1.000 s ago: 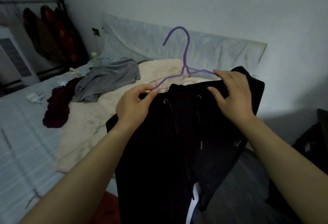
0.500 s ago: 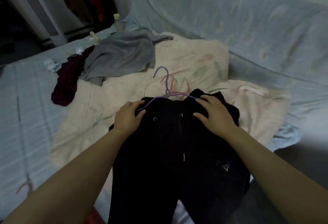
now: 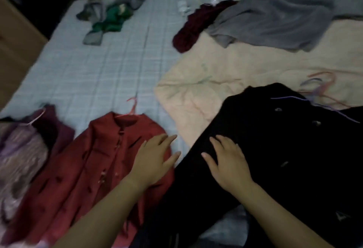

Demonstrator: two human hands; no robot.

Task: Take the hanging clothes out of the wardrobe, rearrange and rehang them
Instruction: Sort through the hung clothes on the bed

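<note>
This is a bedroom in a home. A bed with a pale blue checked sheet (image 3: 102,66) fills the view, with a cream quilt (image 3: 235,70) on its right. A red shirt (image 3: 94,161) lies near and a grey garment (image 3: 275,19) far, and brown furniture (image 3: 13,41) stands at the left.

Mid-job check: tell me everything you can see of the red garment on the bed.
The red garment lies spread front-up on the pale blue checked bedsheet, collar toward the far side, with a pink hanger hook poking out of the neck. Its cloth shows small dark marks and a row of fastenings down the middle. The left hand, fingers straight, lies over its right edge. A purple garment borders its left side, a black garment its right.
</note>
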